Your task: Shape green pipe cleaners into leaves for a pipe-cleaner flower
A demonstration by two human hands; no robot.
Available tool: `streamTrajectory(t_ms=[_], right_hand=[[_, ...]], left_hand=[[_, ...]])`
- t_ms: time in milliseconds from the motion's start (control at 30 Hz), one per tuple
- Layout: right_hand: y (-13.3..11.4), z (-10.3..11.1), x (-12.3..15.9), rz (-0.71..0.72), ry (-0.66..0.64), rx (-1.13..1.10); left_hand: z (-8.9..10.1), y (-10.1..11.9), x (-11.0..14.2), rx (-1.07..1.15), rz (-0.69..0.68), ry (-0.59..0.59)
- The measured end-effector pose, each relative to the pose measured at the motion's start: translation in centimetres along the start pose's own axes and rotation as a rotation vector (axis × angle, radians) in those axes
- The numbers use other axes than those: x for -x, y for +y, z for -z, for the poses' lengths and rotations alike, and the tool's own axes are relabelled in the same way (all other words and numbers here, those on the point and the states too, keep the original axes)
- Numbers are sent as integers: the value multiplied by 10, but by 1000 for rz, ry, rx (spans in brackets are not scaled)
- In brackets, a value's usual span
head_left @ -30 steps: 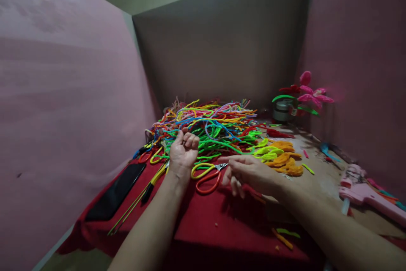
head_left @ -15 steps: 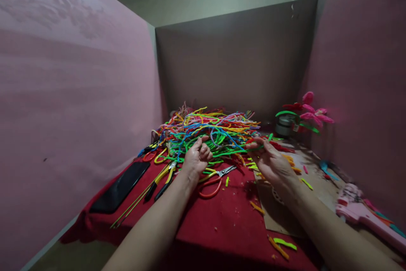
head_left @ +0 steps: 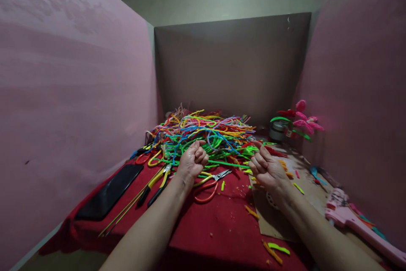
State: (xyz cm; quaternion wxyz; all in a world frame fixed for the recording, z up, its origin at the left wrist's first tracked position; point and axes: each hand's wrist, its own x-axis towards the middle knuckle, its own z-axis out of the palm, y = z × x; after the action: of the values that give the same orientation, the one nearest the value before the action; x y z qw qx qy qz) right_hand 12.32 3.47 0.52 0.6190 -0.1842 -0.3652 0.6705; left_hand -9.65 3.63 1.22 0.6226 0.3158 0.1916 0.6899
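A green pipe cleaner (head_left: 228, 164) runs level between my two closed hands. My left hand (head_left: 193, 161) has its fingers curled at the left end, in front of a large heap of many-coloured pipe cleaners (head_left: 203, 129). At the right end my right hand (head_left: 268, 167) is also closed, above a brown board (head_left: 275, 222). My fingers hide both ends of the green strand. Just below and right of my left hand lie scissors (head_left: 211, 184) with a red and a yellow handle. Pliers (head_left: 158, 184) with yellow and black grips are left of my left forearm.
A black phone (head_left: 109, 192) and thin green sticks (head_left: 128, 205) lie left on the red cloth (head_left: 218, 224). At right are a pink glue gun (head_left: 352, 220) and a jar (head_left: 277, 130) beside pink pipe-cleaner flowers (head_left: 306, 123). Orange and yellow offcuts (head_left: 272, 252) are scattered in front.
My right hand's fingers have curled from a looser, more open pose into a closed grip. My left hand stays closed. The view has shifted slightly.
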Motion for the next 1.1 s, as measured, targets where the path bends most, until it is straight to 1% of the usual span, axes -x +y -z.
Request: streamTrajectory(t_ms=[100,267,367,533,733,833,933,1000,1100], right_hand=[[0,-1,1,-8,-11,-9],[-3,-8,4,-53,-26,26],[-3,-9,4,-33,-74,35],[1,-12,7,-53,-149,75],[8,-22,14,-104,-140,107],[10,-22,14,-138,-145,128],[13,-21,15,-148,-193,178],[15,-22,17,-130,-210,244],[18,-23,21,-77,-199,383]], left_hand=[[-3,3,2,-29,-1,-19],[-5,8,4,-60,42,-33],[-6,7,4,-76,74,-46],[-15,0,10,-155,88,-108],[-26,-11,20,-258,156,-204],[-33,-12,24,-250,145,-206],[-41,-13,29,-231,163,-218],[-46,-16,32,-249,187,-206],[-51,-21,33,-311,202,-153]])
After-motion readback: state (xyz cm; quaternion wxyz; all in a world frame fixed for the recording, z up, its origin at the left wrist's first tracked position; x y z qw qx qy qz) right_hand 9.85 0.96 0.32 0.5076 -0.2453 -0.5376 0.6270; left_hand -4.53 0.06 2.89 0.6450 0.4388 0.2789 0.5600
